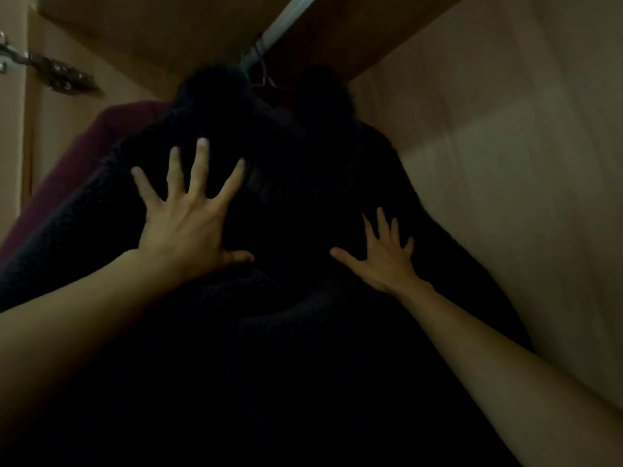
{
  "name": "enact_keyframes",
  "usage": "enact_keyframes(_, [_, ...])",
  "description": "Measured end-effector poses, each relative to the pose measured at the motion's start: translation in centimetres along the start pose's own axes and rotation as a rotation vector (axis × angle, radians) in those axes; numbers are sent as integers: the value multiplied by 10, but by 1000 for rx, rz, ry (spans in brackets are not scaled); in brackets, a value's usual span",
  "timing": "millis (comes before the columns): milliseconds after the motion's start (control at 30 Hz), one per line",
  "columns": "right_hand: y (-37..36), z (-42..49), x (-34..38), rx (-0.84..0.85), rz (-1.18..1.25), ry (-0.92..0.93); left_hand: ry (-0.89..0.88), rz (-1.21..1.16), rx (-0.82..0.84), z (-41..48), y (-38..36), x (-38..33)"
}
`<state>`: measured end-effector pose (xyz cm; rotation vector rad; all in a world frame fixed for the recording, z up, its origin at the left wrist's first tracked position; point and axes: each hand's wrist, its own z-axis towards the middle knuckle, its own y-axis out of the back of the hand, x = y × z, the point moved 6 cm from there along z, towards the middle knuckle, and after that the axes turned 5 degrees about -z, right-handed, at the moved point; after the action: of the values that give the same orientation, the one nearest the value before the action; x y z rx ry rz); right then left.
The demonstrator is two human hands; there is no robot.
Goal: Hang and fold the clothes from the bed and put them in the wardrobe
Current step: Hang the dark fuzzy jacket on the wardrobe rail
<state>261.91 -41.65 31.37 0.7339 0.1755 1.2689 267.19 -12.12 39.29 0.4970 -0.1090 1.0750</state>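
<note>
L hand (182, 227), R hand (384, 261) flat on black coat (303, 332), wall (505, 163) just R.

Dim, soft-focus view; the right wall (505, 197) catches faint light.

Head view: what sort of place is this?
Likely the inside of a wooden wardrobe: pale metal hanging rail overhead, dark fuzzy garment hanging from it, metal door hinge at left.
</note>
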Motion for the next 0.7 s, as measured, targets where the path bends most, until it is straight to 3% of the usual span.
enact_keyframes(167, [3, -40, -8, -58, -88, 7, -4, -129, -14, -38, 14, -15])
enact_keyframes(533, [33, -74, -3, -185, -6, -13, -59, -62, 13, -77, 46, -29])
enact_keyframes(700, [54, -99, 6, -197, -4, -37, -141, -170, -2, -86, 64, -36])
